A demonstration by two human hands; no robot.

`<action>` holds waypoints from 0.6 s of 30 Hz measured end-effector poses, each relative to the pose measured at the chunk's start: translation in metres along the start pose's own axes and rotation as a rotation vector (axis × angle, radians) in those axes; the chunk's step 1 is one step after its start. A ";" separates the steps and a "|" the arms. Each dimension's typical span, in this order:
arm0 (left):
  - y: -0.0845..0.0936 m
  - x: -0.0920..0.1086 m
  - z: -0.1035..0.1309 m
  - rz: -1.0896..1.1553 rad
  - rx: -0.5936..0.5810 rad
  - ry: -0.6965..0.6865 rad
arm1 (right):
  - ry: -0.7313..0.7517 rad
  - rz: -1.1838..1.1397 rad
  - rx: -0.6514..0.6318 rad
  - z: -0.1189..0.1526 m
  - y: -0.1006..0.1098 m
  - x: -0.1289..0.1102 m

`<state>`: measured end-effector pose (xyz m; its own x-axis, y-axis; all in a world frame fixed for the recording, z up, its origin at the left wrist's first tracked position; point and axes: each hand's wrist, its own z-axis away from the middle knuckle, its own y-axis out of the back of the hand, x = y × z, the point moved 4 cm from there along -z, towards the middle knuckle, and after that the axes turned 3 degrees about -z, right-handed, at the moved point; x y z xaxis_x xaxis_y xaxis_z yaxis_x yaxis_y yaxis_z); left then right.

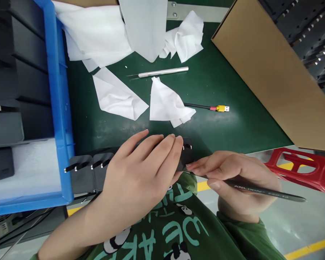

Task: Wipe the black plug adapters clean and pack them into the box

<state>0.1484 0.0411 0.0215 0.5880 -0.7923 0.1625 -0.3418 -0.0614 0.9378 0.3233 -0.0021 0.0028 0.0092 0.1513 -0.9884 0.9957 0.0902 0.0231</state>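
Observation:
My left hand [144, 166] is wrapped over a row of black plug-in power adapters at the table's front edge. Its fingers and thumb close around the adapter [186, 156] at the right end, whose metal prongs point up. Two more adapters [82, 180] show to the left of my wrist; those between are hidden under the hand. In my right hand [238, 177] is a pair of dark tweezers [260, 190], gripped like a pen. Their tips meet the near side of the right-end adapter, close to my left thumb.
A blue crate [61, 119] of black adapters stands at left. White cloths [169, 103], a craft knife [164, 72] and a USB cable [220, 108] lie on the green table [219, 133]. A cardboard box [273, 72] borders the right, with a red stool [314, 173] beyond the edge.

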 end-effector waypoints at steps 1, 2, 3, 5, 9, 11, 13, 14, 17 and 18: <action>0.000 0.000 0.000 0.000 0.000 -0.001 | -0.002 0.009 -0.008 0.000 -0.001 0.000; 0.000 0.000 0.000 0.000 -0.001 -0.002 | -0.003 0.015 -0.008 0.000 -0.001 0.000; 0.000 -0.001 0.000 0.002 -0.002 -0.002 | -0.002 0.014 0.006 0.000 -0.001 -0.001; 0.001 -0.001 0.000 0.007 0.001 -0.001 | -0.003 -0.003 0.038 0.001 -0.001 -0.001; 0.001 0.000 0.001 0.008 0.001 0.000 | -0.009 -0.028 0.043 0.001 -0.002 -0.001; 0.001 0.001 0.001 0.006 -0.001 -0.002 | -0.003 -0.034 0.026 0.001 -0.001 0.000; 0.000 0.000 0.000 0.005 0.000 -0.005 | 0.005 -0.030 -0.023 -0.001 -0.001 0.000; -0.001 0.000 0.000 0.004 -0.001 -0.006 | 0.008 -0.023 -0.049 -0.002 0.000 0.000; 0.001 -0.001 0.001 0.006 -0.002 0.002 | 0.019 -0.013 -0.079 -0.003 0.004 -0.002; 0.003 0.000 0.002 0.008 0.003 0.006 | 0.017 0.014 -0.063 -0.004 0.007 -0.003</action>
<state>0.1460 0.0393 0.0234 0.5898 -0.7891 0.1714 -0.3482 -0.0571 0.9357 0.3297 0.0017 0.0062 0.0211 0.1700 -0.9852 0.9876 0.1497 0.0470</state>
